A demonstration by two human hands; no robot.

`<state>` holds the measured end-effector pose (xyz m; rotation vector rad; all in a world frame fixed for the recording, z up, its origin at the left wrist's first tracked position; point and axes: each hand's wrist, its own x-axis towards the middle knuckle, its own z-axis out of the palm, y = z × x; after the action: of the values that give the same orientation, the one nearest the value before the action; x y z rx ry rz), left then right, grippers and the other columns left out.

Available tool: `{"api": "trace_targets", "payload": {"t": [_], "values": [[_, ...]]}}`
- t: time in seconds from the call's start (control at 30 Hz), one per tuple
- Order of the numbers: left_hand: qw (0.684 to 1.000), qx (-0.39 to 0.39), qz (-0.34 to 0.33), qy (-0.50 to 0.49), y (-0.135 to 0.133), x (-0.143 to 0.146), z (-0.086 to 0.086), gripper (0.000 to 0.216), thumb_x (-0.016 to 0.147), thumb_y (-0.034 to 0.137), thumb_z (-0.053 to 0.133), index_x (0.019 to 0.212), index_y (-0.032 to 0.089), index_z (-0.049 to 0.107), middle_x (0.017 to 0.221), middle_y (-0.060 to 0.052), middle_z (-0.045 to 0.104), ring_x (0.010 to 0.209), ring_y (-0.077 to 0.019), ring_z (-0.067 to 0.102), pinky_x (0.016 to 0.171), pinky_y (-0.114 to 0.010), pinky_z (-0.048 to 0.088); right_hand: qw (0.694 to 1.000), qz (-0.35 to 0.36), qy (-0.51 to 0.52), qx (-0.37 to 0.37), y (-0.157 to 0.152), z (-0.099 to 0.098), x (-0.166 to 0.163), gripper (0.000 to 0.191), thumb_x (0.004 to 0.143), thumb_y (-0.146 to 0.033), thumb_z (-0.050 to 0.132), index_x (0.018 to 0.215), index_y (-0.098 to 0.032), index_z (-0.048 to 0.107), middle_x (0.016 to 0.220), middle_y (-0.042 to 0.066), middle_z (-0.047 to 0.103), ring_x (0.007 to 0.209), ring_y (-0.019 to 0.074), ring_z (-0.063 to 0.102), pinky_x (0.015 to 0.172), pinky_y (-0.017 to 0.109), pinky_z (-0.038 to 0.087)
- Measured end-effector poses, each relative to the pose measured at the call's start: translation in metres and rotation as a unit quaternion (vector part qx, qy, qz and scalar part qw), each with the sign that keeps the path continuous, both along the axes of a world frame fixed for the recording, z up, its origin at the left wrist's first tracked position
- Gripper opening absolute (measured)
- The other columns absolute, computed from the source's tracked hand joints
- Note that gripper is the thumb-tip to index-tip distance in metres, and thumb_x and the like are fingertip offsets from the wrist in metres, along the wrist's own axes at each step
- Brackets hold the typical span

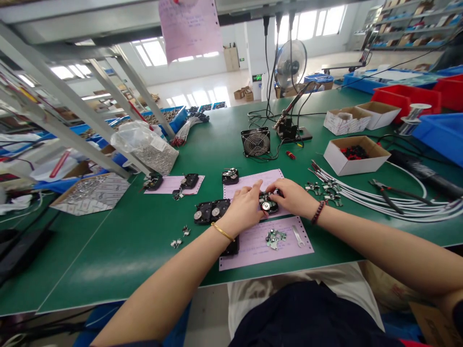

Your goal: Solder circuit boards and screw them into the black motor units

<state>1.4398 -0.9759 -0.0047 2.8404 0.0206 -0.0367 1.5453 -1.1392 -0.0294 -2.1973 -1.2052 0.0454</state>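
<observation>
We have one black casing [268, 206] in work, on the pink sheets in the middle of the green table [119, 250], with a round silver disc showing on its near side. Our right hand [292, 196] is closed on the casing's right edge, thumb and fingers bent in; our left hand [246, 208] lies against its left side, but we cannot tell whether it grips or only steadies, as the fingertips are partly hidden.

Judging by how things lie, we are partway through a batch. Just left of our hands sit paired casings [204, 212] with silver discs on top, and nearer, another casing [233, 247] is half hidden by our left wrist. Farther off, a casing with metal pieces [230, 176] stands alone, and two more [189, 181] sit to the left; whether these are finished we cannot tell. Left to use, it seems, are the loose circuit boards [275, 238] near us beside the wrench [298, 236], and the small metal parts [330, 191] to the right.
</observation>
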Motion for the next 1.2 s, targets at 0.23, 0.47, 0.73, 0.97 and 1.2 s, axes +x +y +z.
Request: {"api": "trace_targets", "payload": {"t": [0.23,0.47,0.73,0.97,1.2], "values": [[0.999,0.021,-0.027,-0.004,0.000,-0.002,0.003,0.054,0.081,0.026,0.074,0.130,0.018,0.052,0.130,-0.014,0.066,0.127,-0.0348,0.055,0.107,-0.048,0.041,0.994,0.022,-0.100,-0.045,-0.003,0.001,-0.008,0.018,0.093,-0.016,0.061,0.107,-0.013,0.072,0.111,0.017,0.064,0.105,0.0307,0.053,0.098,0.047,0.042],[0.998,0.035,-0.052,-0.007,0.002,0.001,0.005,0.036,0.082,0.023,0.072,0.114,0.021,0.057,0.123,-0.012,0.067,0.126,-0.0342,0.054,0.107,-0.049,0.041,0.992,0.009,-0.116,-0.053,-0.008,-0.008,-0.004,0.022,0.095,-0.023,0.062,0.115,-0.015,0.068,0.112,0.014,0.060,0.103,0.0282,0.051,0.096,0.042,0.041],[0.998,0.034,-0.049,-0.005,0.004,0.003,0.000,0.036,0.082,0.026,0.073,0.114,0.021,0.056,0.123,-0.012,0.065,0.124,-0.0339,0.055,0.106,-0.049,0.041,0.995,0.017,-0.096,-0.026,-0.015,-0.003,0.000,0.026,0.089,-0.028,0.073,0.112,-0.017,0.067,0.108,0.010,0.059,0.104,0.0264,0.053,0.094,0.039,0.043],[0.998,0.032,-0.052,-0.010,0.005,0.002,-0.002,0.035,0.082,0.025,0.072,0.114,0.020,0.057,0.123,-0.012,0.065,0.124,-0.0329,0.055,0.107,-0.048,0.041,0.985,0.054,-0.154,-0.056,-0.030,-0.010,-0.014,0.020,0.098,-0.026,0.059,0.110,-0.021,0.075,0.104,0.011,0.061,0.096,0.0264,0.052,0.087,0.040,0.042],[0.998,0.041,-0.052,-0.006,0.006,0.002,0.001,0.036,0.082,0.024,0.072,0.115,0.019,0.057,0.123,-0.013,0.066,0.125,-0.0330,0.055,0.108,-0.047,0.040,0.983,0.068,-0.150,-0.087,-0.045,-0.014,-0.023,0.036,0.098,-0.030,0.059,0.132,-0.020,0.066,0.112,0.014,0.062,0.103,0.0280,0.056,0.093,0.043,0.047]]}}
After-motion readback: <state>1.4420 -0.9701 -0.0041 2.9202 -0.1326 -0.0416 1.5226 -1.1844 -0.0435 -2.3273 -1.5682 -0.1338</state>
